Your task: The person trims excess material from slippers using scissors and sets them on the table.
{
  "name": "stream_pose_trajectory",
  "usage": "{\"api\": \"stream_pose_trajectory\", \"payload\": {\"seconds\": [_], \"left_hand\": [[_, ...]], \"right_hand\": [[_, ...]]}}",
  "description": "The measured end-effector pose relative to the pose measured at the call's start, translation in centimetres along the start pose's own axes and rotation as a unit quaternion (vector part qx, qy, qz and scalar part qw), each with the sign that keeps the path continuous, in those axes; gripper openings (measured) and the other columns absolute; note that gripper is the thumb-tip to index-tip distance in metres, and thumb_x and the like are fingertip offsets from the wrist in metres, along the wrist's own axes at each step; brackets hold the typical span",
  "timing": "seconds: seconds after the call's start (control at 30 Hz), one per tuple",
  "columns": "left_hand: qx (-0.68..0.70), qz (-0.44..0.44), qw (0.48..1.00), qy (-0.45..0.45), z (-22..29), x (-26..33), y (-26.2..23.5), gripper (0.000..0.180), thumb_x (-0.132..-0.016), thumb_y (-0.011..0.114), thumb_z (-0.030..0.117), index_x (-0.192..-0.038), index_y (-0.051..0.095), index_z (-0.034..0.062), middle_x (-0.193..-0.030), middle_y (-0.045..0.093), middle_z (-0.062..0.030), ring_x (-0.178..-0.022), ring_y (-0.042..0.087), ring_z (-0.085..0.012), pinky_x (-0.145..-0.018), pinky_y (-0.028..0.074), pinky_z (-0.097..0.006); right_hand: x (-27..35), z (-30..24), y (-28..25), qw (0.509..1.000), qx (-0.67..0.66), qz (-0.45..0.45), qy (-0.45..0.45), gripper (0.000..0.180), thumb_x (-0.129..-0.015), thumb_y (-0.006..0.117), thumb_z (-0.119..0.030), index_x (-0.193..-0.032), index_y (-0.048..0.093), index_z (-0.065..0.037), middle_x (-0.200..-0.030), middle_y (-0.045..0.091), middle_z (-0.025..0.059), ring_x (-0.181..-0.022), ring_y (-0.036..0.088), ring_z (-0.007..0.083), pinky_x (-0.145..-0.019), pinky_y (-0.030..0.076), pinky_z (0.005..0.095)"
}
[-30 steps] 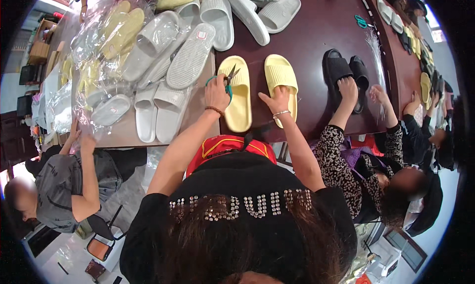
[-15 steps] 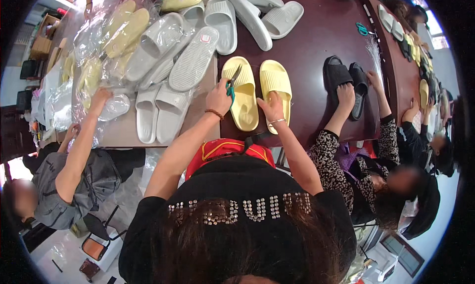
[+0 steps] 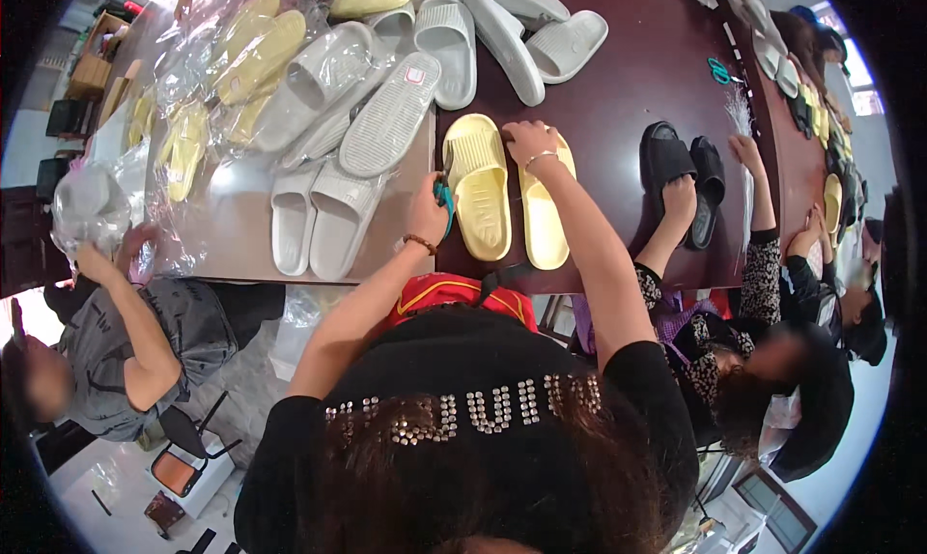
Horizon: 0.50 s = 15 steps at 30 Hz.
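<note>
**Two yellow slides under your hands, snips in the left**

Your pair of yellow slides sits at the centre of the frame, on the dark table's near edge, side by side with toes pointing away from you. The left slide [image 3: 480,198] lies sole-bed up and free of your fingers; the right slide [image 3: 543,216] is pinned at its toe by your right hand [image 3: 528,141], which lies curled over the strap end, pressing down rather than lifting. That hold looks meant to keep the shoe from sliding while you work on it.

Your left hand [image 3: 428,209] is closed around small teal snips [image 3: 445,197], blades toward the left slide's edge and just beside it. Held that near, they look ready for trimming.

Count two yellow slides in front of you, one pair of snips in hand.

Left of centre, two grey slides [image 3: 314,221] lie sole-bed up on the paler table [image 3: 232,245], close together like a finished pair. Above them is a loose heap of grey slides, some in clear bags; I make out about seven, though overlaps hide the exact number. In the upper left, bagged yellow slides [image 3: 253,47] are stacked; several, not countable.

Right of centre, a co-worker's hand [image 3: 679,195] rests on one of two black slides [image 3: 666,158], with a second teal pair of scissors [image 3: 719,71] lying further up the dark table [image 3: 628,90]. At lower left, another person handles a clear bag [image 3: 89,206].
</note>
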<state>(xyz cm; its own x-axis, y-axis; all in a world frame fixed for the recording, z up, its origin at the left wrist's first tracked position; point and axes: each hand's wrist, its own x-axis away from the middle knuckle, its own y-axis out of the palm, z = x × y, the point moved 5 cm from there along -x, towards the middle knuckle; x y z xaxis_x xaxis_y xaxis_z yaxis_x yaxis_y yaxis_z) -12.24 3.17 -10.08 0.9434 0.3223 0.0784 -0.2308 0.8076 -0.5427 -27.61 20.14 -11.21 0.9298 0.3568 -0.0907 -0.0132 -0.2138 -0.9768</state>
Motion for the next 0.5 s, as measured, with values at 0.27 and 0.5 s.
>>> {"api": "stream_pose_trajectory", "payload": {"seconds": [0.27, 0.5], "left_hand": [[-0.016, 0.038, 0.999, -0.024, -2.9, 1.1, -0.3, 0.042, -0.069, 0.066, 0.019, -0.103, 0.048, 0.0028, -0.07, 0.057, -0.0121, -0.067, 0.058, -0.0242, -0.062, 0.044, -0.034], [0.035, -0.011, 0.999, -0.016, -2.6, 0.3, 1.5, 0.048, -0.068, 0.068, 0.023, -0.106, 0.046, 0.004, -0.078, 0.058, -0.0133, -0.071, 0.057, -0.0279, -0.065, 0.044, -0.036]], "right_hand": [[-1.8, 2.4, -2.4, 0.981, -0.134, -0.103, 0.096, 0.021, -0.077, 0.05, -0.028, -0.09, 0.063, -0.017, -0.089, 0.062, 0.008, -0.084, 0.058, 0.0268, -0.075, 0.042, 0.0416], [5.9, 11.0, 0.6, 0.872, -0.379, -0.042, 0.306, 0.023, -0.074, 0.057, -0.021, -0.089, 0.063, -0.004, -0.073, 0.062, 0.0087, -0.064, 0.058, 0.0185, -0.06, 0.045, 0.0292]]}}
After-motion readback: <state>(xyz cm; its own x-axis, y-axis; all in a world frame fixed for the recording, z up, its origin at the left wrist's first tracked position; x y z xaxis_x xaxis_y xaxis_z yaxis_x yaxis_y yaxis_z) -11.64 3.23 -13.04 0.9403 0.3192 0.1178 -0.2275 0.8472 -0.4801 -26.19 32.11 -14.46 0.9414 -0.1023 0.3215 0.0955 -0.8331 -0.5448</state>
